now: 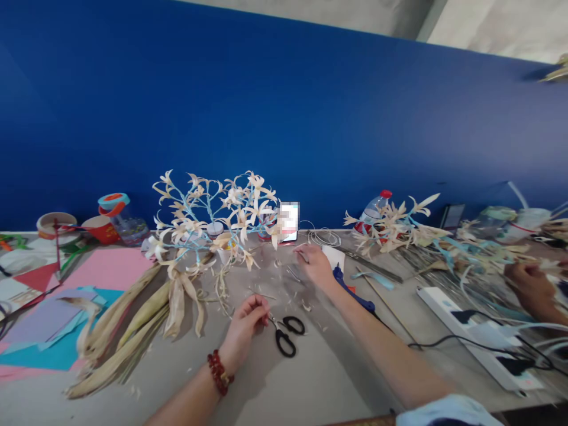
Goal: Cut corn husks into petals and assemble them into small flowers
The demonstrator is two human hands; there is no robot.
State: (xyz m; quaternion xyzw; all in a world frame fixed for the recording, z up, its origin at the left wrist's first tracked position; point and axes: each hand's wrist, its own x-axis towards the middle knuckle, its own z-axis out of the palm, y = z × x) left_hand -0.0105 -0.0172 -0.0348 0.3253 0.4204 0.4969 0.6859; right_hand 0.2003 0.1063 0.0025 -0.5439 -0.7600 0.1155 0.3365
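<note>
Low in the middle, my left hand [247, 324] has its fingers curled together; a thin pale strand shows by the fingertips, but what they pinch is too small to name. Black-handled scissors [284, 338] lie just right of it, their blades partly hidden by the hand. My right hand [314, 264] is stretched forward with bent fingers close together, and a small slim object seems to be at the fingertips. Beyond it a lit phone [289, 223] stands upright. Cream husk flowers on blue stems [208, 204] rise beyond my left hand. Beneath my right forearm lies a blue glue gun [355, 290].
Dried corn husks [133, 331] and coloured paper sheets [106, 269] lie at left. A white power strip [479, 343] with cables lies at right, near another person's hand [532, 290]. More husk flowers [394, 222] and a red-capped bottle [376, 207] are at the back right.
</note>
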